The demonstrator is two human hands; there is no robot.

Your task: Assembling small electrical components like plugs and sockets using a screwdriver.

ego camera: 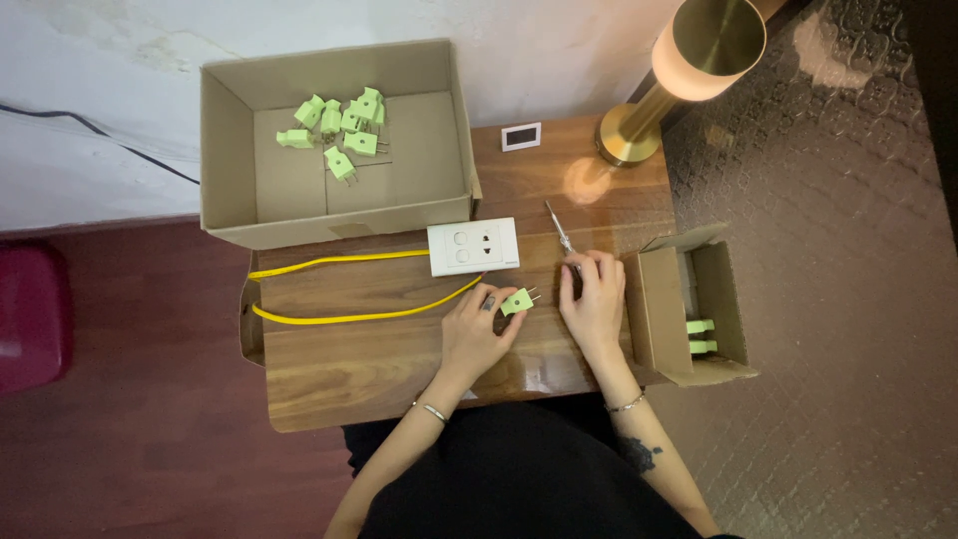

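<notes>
On counter [379, 349], just below white socket plate [473, 246], my left hand [477, 329] pinches a green plug [518, 300] w/ fingertips; right hand [593, 299] seems to grip the screwdriver [559, 230].

1. A single head-worn camera looks almost straight down from above the person's lap.
2. It faces the wooden desk [399, 349] and the pale wall [559, 50] beyond it.
3. It sits fairly high, so the whole desk and the floor on either side show.
</notes>
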